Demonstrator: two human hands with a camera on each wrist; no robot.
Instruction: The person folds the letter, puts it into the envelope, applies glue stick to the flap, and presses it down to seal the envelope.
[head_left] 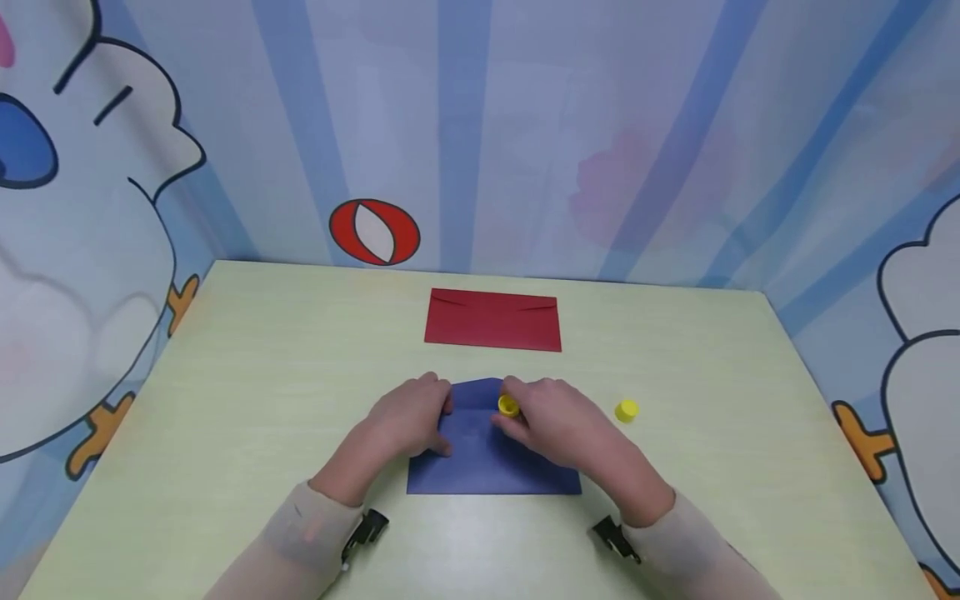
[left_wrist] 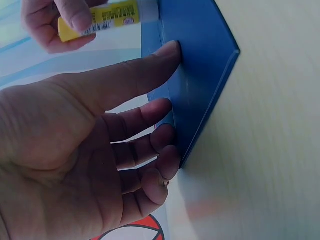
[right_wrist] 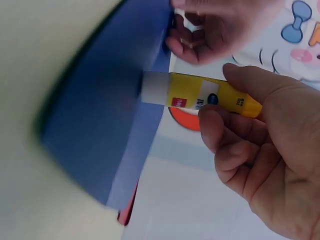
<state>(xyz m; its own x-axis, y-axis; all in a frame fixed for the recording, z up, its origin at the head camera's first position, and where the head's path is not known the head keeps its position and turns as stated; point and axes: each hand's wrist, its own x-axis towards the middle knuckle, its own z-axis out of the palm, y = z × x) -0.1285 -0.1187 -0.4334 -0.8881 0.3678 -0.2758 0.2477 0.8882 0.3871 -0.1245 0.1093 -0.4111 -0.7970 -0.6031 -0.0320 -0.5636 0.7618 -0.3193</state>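
Note:
A blue envelope (head_left: 495,473) lies on the table with its flap opened away from me. My left hand (head_left: 408,417) rests on its left side, thumb and fingertips pressing the paper. In the left wrist view the thumb (left_wrist: 135,70) is nearly straight and the other fingers bend lightly. My right hand (head_left: 558,425) pinches a yellow glue stick (right_wrist: 215,95) between thumb and fingers. The white end of the glue stick points down at the envelope, right at its surface near the flap fold. A yellow cap (head_left: 626,410) sits on the table to the right of that hand.
A closed red envelope (head_left: 492,323) lies farther back on the pale table (head_left: 300,333). Behind the table and along its sides hangs a blue striped cloth (head_left: 525,125) with cartoon prints.

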